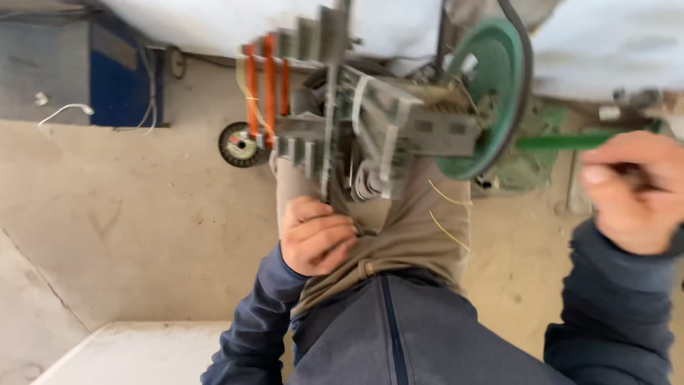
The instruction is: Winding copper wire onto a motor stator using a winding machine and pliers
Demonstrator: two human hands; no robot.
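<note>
Left hand (315,241) fisted at the base of the grey winding jig (363,121), steadying it over the lap, while right hand (634,189) is closed on the green crank handle (563,141) beside the green wheel (491,93), positioned to turn it.

The metal winding frame (356,121) and right hand (634,189) are motion-blurred, the hand's fingertips cut off at the edge.
</note>
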